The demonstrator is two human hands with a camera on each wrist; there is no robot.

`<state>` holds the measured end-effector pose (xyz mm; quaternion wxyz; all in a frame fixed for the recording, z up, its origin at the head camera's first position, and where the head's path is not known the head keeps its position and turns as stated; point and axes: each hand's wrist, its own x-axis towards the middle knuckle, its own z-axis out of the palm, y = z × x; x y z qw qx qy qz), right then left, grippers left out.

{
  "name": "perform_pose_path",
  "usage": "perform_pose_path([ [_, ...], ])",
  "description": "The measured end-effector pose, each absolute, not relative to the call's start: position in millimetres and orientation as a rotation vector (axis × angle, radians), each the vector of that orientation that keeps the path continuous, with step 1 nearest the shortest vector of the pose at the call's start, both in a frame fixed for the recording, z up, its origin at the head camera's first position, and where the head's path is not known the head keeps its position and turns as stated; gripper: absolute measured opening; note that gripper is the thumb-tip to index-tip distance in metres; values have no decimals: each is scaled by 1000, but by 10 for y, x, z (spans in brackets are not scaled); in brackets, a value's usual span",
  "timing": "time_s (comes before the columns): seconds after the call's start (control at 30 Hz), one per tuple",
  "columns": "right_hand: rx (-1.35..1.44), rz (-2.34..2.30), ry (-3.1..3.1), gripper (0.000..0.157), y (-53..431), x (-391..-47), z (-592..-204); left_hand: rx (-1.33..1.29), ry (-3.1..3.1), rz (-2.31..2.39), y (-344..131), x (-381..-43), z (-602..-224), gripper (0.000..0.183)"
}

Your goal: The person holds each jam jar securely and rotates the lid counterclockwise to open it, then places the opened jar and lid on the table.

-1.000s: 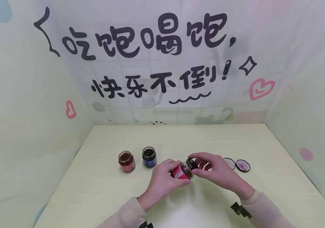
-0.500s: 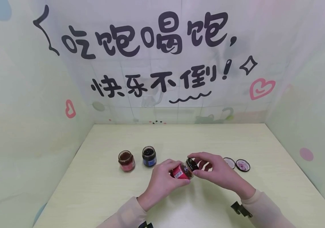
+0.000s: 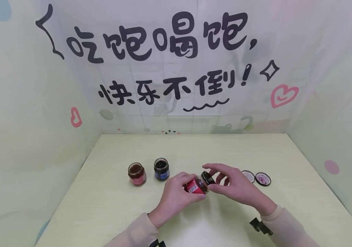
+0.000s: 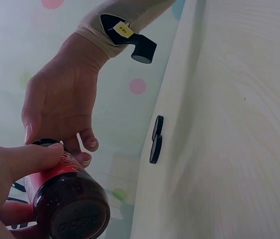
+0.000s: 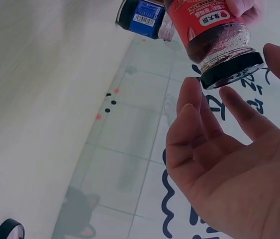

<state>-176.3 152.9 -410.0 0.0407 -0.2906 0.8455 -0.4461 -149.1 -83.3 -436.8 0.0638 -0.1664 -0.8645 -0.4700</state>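
My left hand (image 3: 177, 193) grips a glass jar (image 3: 195, 187) with a red label, tilted so its black lid (image 3: 207, 178) faces my right hand. In the left wrist view, the thumb lies along the label and the jar's dark base faces the camera. The lid sits on the jar's mouth. My right hand (image 3: 234, 183) is around the lid with fingers loosely spread. Its index finger is raised off the lid, while the thumb tip is right at the rim. In the right wrist view, the inside glass above the dark contents looks smeared.
Two lidless jars stand left of my hands: a red-labelled jar (image 3: 137, 175) and a blue-labelled jar (image 3: 162, 169), both with dark contents. Behind my right hand, a pale-lined lid (image 3: 248, 176) and a stained lid (image 3: 263, 179) lie inside up on the table (image 3: 117, 209). Printed cloth surrounds the table.
My right index finger has lifted off the lid and the right fingers have loosened around it. My left hand and the jar stay in nearly the same place.
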Motion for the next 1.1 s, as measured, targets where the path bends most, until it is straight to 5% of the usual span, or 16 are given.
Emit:
perform_pose_path([
  [0.4,-614,-1253,2681,31,1416,-1742,-4077,-517,-2621,-1391,-815,-1485,-4367,51],
  [1.1,-563,-1287,2625,26,1398,-1718,-4083,-501,-2680,-1360,-803,-1447,-4374,47],
])
